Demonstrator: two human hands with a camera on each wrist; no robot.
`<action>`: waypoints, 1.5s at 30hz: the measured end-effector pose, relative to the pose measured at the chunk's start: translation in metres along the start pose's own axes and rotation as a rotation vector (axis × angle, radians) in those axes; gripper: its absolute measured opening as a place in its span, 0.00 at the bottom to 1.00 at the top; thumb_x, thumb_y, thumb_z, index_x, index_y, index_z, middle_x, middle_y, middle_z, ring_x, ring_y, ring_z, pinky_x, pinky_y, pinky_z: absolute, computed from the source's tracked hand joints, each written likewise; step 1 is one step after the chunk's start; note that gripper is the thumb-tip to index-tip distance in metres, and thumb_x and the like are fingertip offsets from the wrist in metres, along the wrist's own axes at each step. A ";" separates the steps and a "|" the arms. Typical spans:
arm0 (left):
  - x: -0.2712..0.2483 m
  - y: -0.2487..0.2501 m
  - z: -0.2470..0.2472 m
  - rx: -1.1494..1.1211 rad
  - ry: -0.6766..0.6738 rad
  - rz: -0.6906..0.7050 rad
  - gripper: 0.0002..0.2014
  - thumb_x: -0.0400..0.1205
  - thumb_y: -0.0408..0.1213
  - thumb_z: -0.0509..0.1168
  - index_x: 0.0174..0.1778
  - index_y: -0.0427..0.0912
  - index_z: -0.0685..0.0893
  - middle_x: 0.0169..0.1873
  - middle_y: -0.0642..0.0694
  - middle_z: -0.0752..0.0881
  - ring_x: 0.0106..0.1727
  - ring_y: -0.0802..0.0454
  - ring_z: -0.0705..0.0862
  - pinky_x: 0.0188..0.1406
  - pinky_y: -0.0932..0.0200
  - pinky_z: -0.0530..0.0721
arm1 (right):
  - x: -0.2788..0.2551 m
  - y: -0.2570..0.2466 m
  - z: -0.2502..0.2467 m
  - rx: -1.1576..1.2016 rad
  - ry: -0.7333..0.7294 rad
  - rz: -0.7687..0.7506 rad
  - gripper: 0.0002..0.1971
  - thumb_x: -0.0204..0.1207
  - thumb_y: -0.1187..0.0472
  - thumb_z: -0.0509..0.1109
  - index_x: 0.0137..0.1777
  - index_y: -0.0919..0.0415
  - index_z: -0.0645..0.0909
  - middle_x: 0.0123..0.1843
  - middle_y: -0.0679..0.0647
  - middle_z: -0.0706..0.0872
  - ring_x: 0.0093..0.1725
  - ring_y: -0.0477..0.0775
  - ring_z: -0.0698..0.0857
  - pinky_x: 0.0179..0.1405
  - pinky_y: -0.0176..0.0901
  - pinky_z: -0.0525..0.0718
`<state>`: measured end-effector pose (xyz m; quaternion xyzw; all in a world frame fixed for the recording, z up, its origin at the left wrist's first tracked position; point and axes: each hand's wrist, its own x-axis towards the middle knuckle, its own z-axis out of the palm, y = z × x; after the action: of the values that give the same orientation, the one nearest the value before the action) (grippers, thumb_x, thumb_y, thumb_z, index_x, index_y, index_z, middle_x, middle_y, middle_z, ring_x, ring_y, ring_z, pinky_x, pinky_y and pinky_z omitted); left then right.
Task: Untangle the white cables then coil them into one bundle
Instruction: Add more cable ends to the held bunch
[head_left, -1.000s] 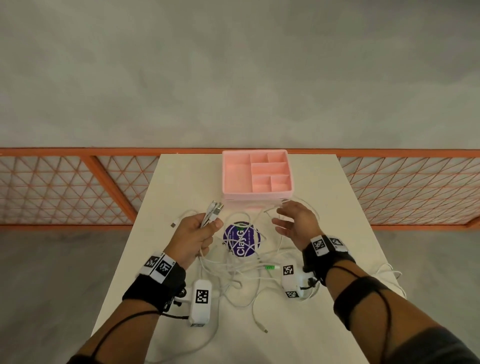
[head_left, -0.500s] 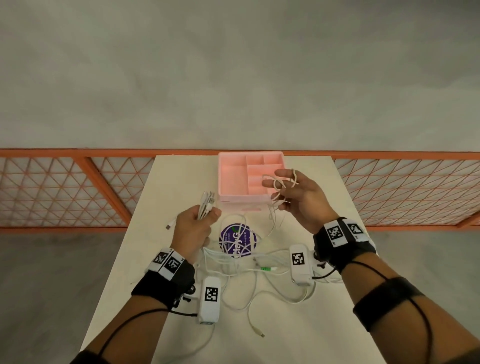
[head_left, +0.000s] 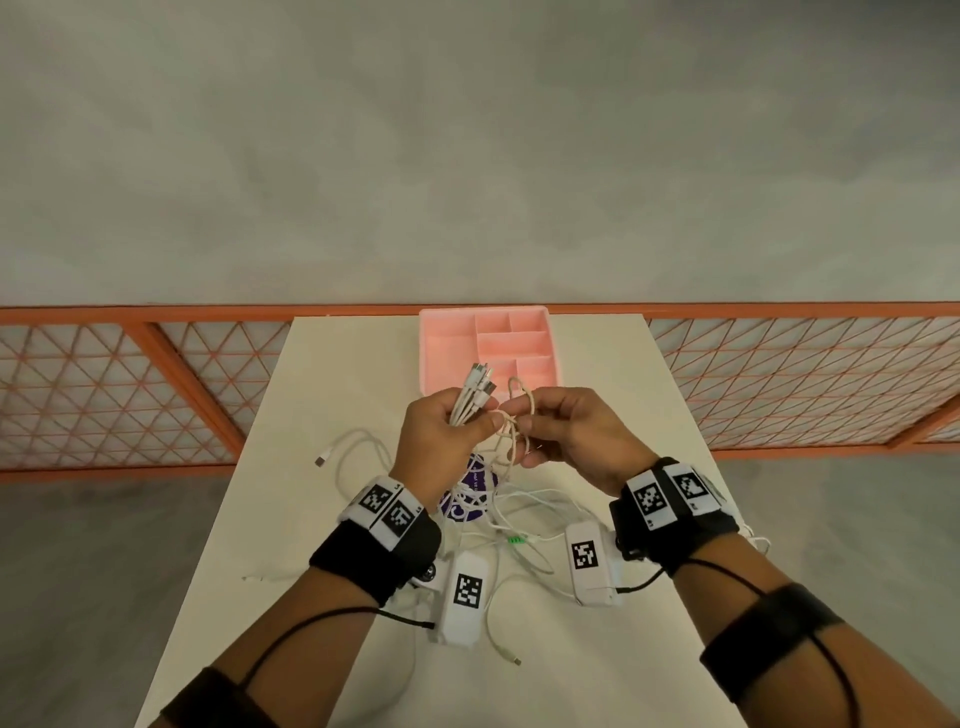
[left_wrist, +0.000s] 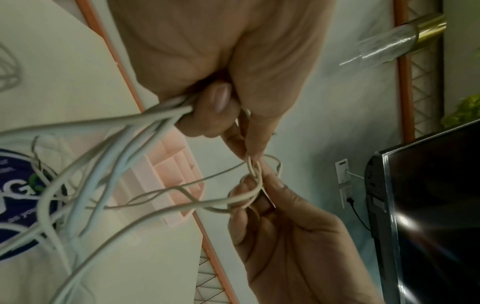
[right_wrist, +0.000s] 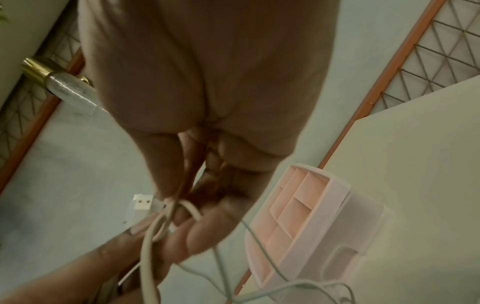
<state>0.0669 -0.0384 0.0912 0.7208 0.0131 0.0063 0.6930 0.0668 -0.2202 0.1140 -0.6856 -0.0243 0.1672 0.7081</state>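
Observation:
Several white cables (head_left: 524, 512) lie tangled on the white table (head_left: 613, 675) and rise into both hands. My left hand (head_left: 452, 434) grips a bunch of cable ends, their plugs (head_left: 480, 382) sticking up above the fist. The same bunch (left_wrist: 145, 123) leaves that fist in the left wrist view. My right hand (head_left: 563, 428) pinches small cable loops (head_left: 517, 410) right beside the left thumb. In the left wrist view those loops (left_wrist: 253, 185) wrap the right fingers. A USB plug (right_wrist: 142, 203) shows past the right fingers.
A pink compartment tray (head_left: 491, 348) stands at the table's far edge, just behind the hands. A purple round sticker (head_left: 467, 493) lies under the tangle. An orange mesh railing (head_left: 156, 389) runs behind the table. A loose plug (head_left: 322, 460) lies at the left.
Both hands have come together above the table. The right hand picked up cable loops and carried them left to the left hand, which rose and moved right with its bunch.

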 end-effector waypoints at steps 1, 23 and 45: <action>0.000 -0.002 0.000 -0.003 0.019 -0.011 0.04 0.76 0.31 0.77 0.43 0.43 0.91 0.31 0.52 0.89 0.27 0.59 0.84 0.32 0.56 0.83 | -0.001 0.000 -0.001 0.013 0.050 0.010 0.07 0.81 0.74 0.66 0.54 0.73 0.85 0.42 0.66 0.86 0.37 0.62 0.89 0.36 0.46 0.89; -0.012 -0.009 0.005 0.097 0.083 0.016 0.04 0.77 0.30 0.76 0.44 0.43 0.92 0.40 0.47 0.93 0.44 0.46 0.90 0.48 0.56 0.88 | 0.007 -0.004 0.024 -0.471 0.187 -0.022 0.04 0.72 0.70 0.71 0.37 0.67 0.87 0.35 0.63 0.90 0.32 0.53 0.84 0.39 0.53 0.85; -0.003 -0.033 -0.023 0.312 0.160 -0.112 0.16 0.85 0.37 0.67 0.32 0.34 0.81 0.21 0.49 0.71 0.22 0.53 0.67 0.20 0.64 0.67 | -0.003 0.007 -0.028 -0.497 0.353 -0.156 0.12 0.80 0.73 0.65 0.51 0.60 0.87 0.38 0.50 0.86 0.37 0.47 0.81 0.43 0.42 0.83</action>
<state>0.0630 -0.0141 0.0596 0.8150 0.1091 0.0230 0.5687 0.0698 -0.2475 0.1063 -0.8522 0.0064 -0.0201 0.5229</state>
